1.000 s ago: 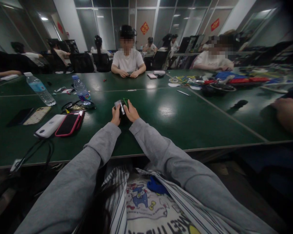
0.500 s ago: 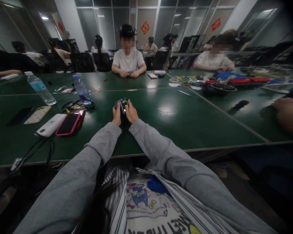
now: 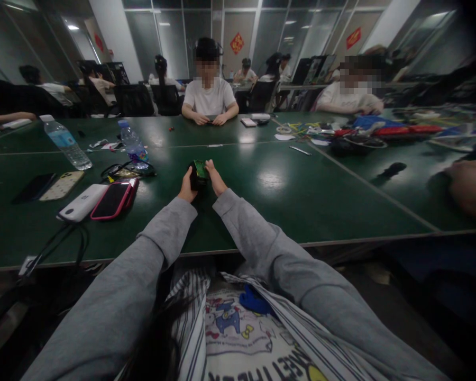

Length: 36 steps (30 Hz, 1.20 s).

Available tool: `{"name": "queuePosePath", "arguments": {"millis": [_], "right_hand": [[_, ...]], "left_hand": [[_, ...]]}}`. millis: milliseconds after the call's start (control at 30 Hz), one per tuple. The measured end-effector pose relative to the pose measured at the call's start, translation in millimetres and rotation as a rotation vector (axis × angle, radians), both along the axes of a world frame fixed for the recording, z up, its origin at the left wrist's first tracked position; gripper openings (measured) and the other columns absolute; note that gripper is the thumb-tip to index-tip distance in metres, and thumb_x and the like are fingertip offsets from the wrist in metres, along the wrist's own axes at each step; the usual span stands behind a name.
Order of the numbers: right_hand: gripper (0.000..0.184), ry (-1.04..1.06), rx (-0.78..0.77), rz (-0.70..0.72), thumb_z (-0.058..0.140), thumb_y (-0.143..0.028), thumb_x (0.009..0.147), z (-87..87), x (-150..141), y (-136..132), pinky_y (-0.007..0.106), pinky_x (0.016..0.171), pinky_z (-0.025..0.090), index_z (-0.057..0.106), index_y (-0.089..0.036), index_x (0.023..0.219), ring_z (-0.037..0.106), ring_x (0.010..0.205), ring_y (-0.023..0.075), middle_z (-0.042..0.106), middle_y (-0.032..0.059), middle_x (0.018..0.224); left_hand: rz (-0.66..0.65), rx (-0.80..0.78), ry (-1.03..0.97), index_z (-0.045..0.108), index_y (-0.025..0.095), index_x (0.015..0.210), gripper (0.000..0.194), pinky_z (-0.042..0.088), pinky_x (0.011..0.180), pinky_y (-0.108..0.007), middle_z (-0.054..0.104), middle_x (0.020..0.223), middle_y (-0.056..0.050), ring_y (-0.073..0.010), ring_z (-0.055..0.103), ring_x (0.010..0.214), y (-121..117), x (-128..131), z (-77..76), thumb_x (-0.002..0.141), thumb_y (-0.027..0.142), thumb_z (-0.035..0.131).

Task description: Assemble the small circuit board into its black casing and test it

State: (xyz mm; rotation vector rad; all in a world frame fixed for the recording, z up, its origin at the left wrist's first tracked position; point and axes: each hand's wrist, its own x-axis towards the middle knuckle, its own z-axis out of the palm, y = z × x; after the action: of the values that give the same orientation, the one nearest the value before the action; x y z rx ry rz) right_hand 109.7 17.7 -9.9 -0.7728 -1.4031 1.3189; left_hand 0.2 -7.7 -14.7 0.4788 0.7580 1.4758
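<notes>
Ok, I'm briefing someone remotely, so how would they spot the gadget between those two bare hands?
Start at the big green table and follow the two grey sleeves reaching over its near edge. Between the left hand and the right hand is a small dark gadget. Its bright green face sets it apart from the pink-edged phone lying to its left.

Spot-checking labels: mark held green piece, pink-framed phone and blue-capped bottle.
Held green piece (image 3: 200,169): head view, on its green face.
Pink-framed phone (image 3: 111,201): head view, on the screen.
Blue-capped bottle (image 3: 132,142): head view, on its clear side.
</notes>
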Motion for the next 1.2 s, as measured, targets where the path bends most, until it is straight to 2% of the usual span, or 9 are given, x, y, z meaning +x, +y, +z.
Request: {"name": "queuePosePath", "arguments": {"millis": [133,200,267,433,667,800,933,1067,1200], "right_hand": [[0.082,0.231,-0.385,0.017,0.013,-0.075,0.093,1.4,12.5,5.0,0.054,0.115,0.037,0.047,-0.015,0.137,0.058,0.127,0.0260,0.057,0.0179,0.136],[0.077,0.325,-0.503,0.034,0.011,-0.073,0.094,-2.5,19.2,5.5,0.054,0.109,0.044,0.050,-0.017,0.130,0.063,0.120,0.0255,0.061,0.0174,0.127],[0.072,0.406,-0.556,0.045,0.012,-0.071,0.094,-7.4,23.2,5.9,0.051,0.106,0.048,0.051,-0.018,0.124,0.065,0.116,0.0244,0.063,0.0165,0.121],[0.063,0.467,-0.565,0.062,0.017,-0.067,0.096,-11.8,22.3,6.5,0.050,0.106,0.049,0.053,-0.020,0.117,0.066,0.115,0.0236,0.064,0.0142,0.116],[0.049,0.508,-0.623,0.040,0.025,-0.057,0.100,-5.8,18.9,2.2,0.047,0.107,0.048,0.054,-0.020,0.110,0.066,0.116,0.0210,0.067,0.0121,0.112],[0.045,0.508,-0.624,0.034,0.026,-0.056,0.101,-6.8,17.3,3.5,0.048,0.108,0.048,0.055,-0.022,0.105,0.066,0.113,0.0211,0.067,0.0103,0.107],[0.042,0.512,-0.638,0.034,0.027,-0.055,0.100,-7.0,18.0,4.3,0.048,0.108,0.049,0.053,-0.022,0.102,0.067,0.110,0.0212,0.066,0.0093,0.102],[0.042,0.526,-0.646,0.019,0.028,-0.055,0.100,-6.3,17.9,3.8,0.048,0.106,0.050,0.054,-0.022,0.100,0.067,0.104,0.0215,0.064,0.0083,0.098],[0.041,0.572,-0.652,0.027,0.030,-0.056,0.099,-8.0,18.8,4.8,0.049,0.102,0.053,0.053,-0.023,0.102,0.068,0.098,0.0221,0.064,0.0079,0.096]], "left_hand": [[-0.097,0.020,-0.211,0.061,0.014,0.123,0.050,0.056,0.071,-0.031,0.069,0.098,-0.013,-0.0186,0.067,0.081,-10.1,-7.2,11.2,0.096,0.053,0.047],[-0.147,0.071,-0.244,0.058,0.017,0.127,0.047,0.055,0.066,-0.028,0.069,0.101,-0.012,-0.0159,0.065,0.075,-17.2,-7.8,17.5,0.096,0.051,0.050],[-0.168,0.125,-0.249,0.056,0.020,0.130,0.046,0.054,0.064,-0.027,0.068,0.105,-0.011,-0.0148,0.064,0.075,-23.6,-7.6,22.8,0.095,0.049,0.053],[-0.108,0.137,-0.173,0.053,0.025,0.135,0.049,0.053,0.068,-0.029,0.068,0.107,-0.010,-0.0177,0.065,0.083,-26.5,-8.3,23.5,0.094,0.052,0.053],[-0.121,0.016,-0.327,0.057,0.016,0.130,0.050,0.050,0.060,-0.025,0.064,0.079,-0.006,-0.0143,0.060,0.067,-2.8,-15.7,9.1,0.098,0.051,0.042],[-0.076,-0.016,-0.218,0.057,0.018,0.131,0.047,0.050,0.060,-0.027,0.064,0.077,-0.006,-0.0159,0.061,0.067,1.2,-14.4,4.4,0.098,0.049,0.042],[-0.127,0.012,-0.214,0.053,0.022,0.137,0.045,0.052,0.062,-0.032,0.067,0.089,-0.009,-0.0185,0.063,0.069,-3.1,-6.3,0.6,0.096,0.039,0.044],[-0.184,-0.004,-0.237,0.054,0.018,0.134,0.043,0.052,0.062,-0.032,0.064,0.085,-0.009,-0.0186,0.063,0.069,-5.9,-0.7,-0.9,0.096,0.035,0.044],[-0.245,-0.058,-0.286,0.055,0.014,0.131,0.043,0.052,0.060,-0.030,0.063,0.083,-0.009,-0.0171,0.061,0.066,-5.0,-0.4,-1.0,0.098,0.038,0.042]]}}
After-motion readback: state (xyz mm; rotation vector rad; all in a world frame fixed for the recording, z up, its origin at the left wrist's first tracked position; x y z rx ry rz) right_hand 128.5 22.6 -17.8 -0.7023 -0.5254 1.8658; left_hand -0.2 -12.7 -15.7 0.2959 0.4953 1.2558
